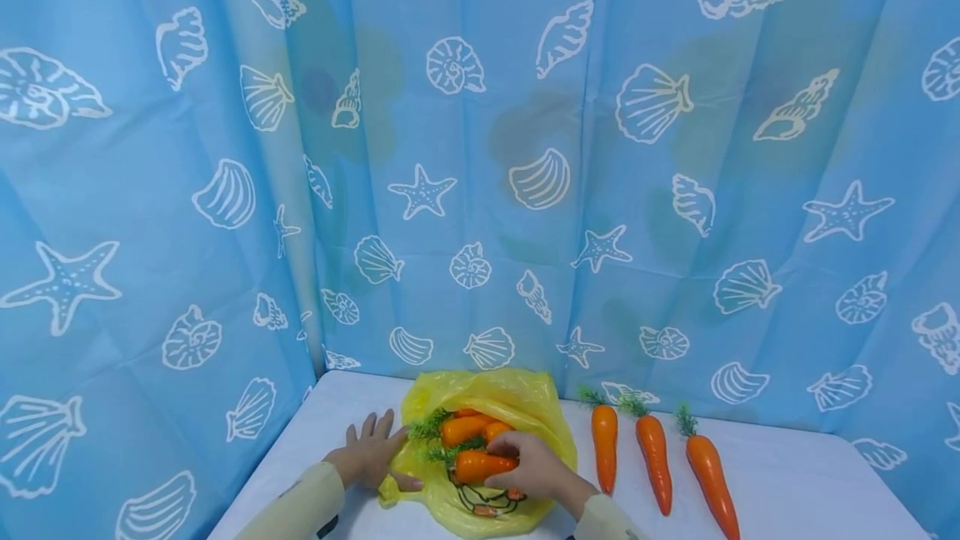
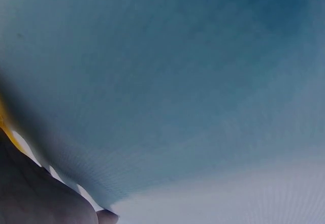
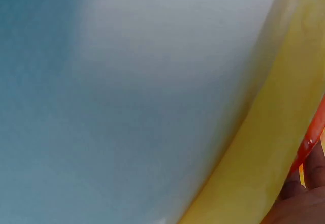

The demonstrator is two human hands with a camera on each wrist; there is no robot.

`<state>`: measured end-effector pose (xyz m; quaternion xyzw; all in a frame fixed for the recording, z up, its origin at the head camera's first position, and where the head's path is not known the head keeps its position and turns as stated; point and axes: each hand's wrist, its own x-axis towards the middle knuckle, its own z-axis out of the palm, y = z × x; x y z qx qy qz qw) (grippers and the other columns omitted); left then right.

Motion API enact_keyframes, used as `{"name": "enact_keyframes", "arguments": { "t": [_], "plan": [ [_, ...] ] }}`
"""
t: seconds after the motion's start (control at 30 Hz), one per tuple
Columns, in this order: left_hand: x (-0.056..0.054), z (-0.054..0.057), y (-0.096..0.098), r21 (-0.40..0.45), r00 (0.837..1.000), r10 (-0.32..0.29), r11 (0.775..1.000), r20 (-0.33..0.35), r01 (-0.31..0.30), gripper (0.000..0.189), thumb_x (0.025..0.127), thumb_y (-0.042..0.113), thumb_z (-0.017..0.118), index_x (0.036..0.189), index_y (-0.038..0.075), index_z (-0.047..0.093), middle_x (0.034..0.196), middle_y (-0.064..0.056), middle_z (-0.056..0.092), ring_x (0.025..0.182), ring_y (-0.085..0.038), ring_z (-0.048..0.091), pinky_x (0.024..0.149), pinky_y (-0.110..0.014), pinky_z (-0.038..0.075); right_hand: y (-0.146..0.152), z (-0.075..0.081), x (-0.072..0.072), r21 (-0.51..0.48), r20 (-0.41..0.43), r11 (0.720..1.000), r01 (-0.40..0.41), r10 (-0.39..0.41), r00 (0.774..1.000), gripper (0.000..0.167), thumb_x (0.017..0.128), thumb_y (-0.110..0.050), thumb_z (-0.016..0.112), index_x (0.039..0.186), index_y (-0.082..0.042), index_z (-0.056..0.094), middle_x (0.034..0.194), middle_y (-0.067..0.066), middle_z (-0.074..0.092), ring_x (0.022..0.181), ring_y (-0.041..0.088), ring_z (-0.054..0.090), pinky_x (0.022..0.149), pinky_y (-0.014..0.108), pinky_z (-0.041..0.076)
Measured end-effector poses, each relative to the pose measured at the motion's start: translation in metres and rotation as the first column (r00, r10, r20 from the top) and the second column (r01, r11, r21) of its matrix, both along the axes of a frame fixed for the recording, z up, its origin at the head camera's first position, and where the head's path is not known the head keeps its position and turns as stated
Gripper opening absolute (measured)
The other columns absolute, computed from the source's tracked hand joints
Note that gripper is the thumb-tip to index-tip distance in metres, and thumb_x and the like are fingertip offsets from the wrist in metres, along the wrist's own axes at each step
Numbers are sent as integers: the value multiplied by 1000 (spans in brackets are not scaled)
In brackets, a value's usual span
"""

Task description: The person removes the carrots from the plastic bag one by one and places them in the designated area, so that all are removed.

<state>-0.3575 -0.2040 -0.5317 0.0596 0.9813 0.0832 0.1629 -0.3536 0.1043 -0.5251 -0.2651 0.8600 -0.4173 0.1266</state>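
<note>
Plainly, the right hand (image 1: pixel 542 467) gripped the tapered end of an orange carrot (image 1: pixel 478 467) at the mouth of a yellow plastic bag (image 1: pixel 528 394), its green top pointing left. The left hand (image 1: pixel 369 455), fingers spread, touched the bag's left edge. Other carrots (image 1: pixel 461 430) lay inside, and three separate carrots (image 1: pixel 654 450) rested on the white tabletop (image 1: pixel 802 477) to the right.

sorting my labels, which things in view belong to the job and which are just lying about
Job, apparently:
bag
carrots in it
carrot in right hand
left hand at bag
three loose carrots, probably

Just around:
table
curtain
</note>
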Motion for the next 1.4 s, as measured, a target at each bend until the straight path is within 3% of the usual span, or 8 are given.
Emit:
{"name": "enact_keyframes", "arguments": {
  "t": [0.27,0.5,0.77,1.07,1.4],
  "plan": [
    [2,0,1,6,1000,6,1000,3,-6,110,65,85,63,151,22,41,163,-19,19,148,-51,13,114,-74,7,-5,0,6,20,15,1000,-13,13,1000,42,81,-27,83,118,-15,68,116,-1,69,103,17,62,90,41,54],
    [-3,0,-3,20,1000,-11,1000,-14,11,108,67,85,63,152,23,39,165,-19,16,149,-50,10,114,-74,6,-13,0,7,83,4,997,-3,2,1000,46,78,-29,84,120,-19,67,118,-6,67,107,16,60,95,45,52],
    [-1,-1,-3,-5,1000,-12,1000,-10,12,98,72,69,73,152,24,38,165,-17,15,149,-49,11,115,-72,6,-22,-1,10,141,20,989,-43,41,999,42,77,-28,86,115,-23,67,105,-9,66,93,10,60,85,37,52],
    [0,-1,-1,-9,1000,-2,1000,-30,1,95,72,66,74,151,23,41,164,-17,17,149,-49,11,115,-73,6,-26,-1,11,148,-6,988,-41,43,999,39,78,-28,84,112,-22,68,103,-10,66,90,8,59,83,33,52],
    [1,1,0,17,1000,10,1000,-7,-10,108,65,82,66,151,23,40,164,-19,17,149,-51,10,114,-73,4,-29,-4,14,151,-26,988,-40,45,999,46,79,-27,84,120,-22,65,109,-8,68,94,8,62,85,34,52]
  ]
}}
